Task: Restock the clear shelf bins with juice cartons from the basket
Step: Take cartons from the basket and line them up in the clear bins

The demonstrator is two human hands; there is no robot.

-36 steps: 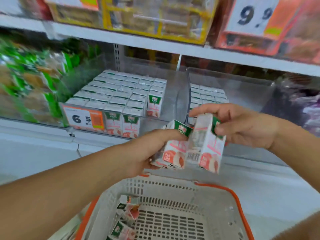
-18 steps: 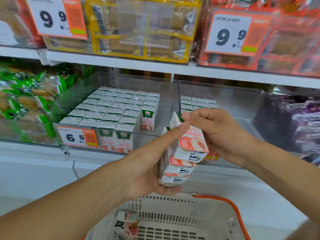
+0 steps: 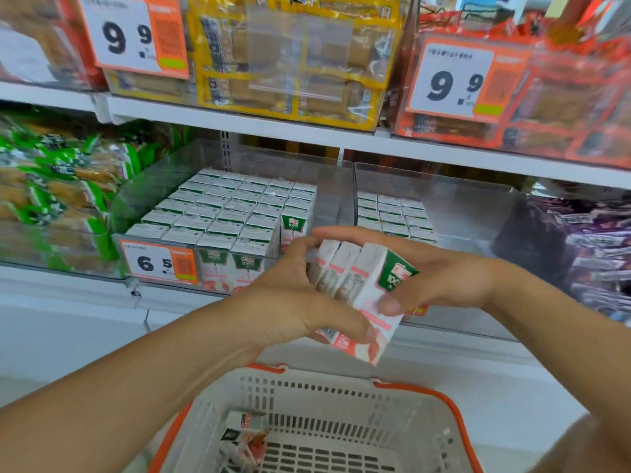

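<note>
Three white, pink and green juice cartons [image 3: 355,285] are pressed side by side between my left hand [image 3: 290,295] and my right hand [image 3: 433,271], in front of the shelf and above the basket. The left clear bin [image 3: 164,186] is nearly full of upright cartons, with a free strip along its right side. The right clear bin [image 3: 478,213] holds several cartons at its back left. Below, the white basket with an orange rim [image 3: 454,414] has a few loose cartons [image 3: 244,435] lying in it.
A price tag reading 6.5 [image 3: 160,264] hangs on the left bin's front. Green snack bags [image 3: 51,186] sit to the left, purple packets [image 3: 590,247] to the right. The upper shelf [image 3: 307,134] carries yellow and orange packs with 9.9 tags.
The cartons were gathered from two loose ones into a tight group of three between both hands and raised toward the bins. The view tilted upward.
</note>
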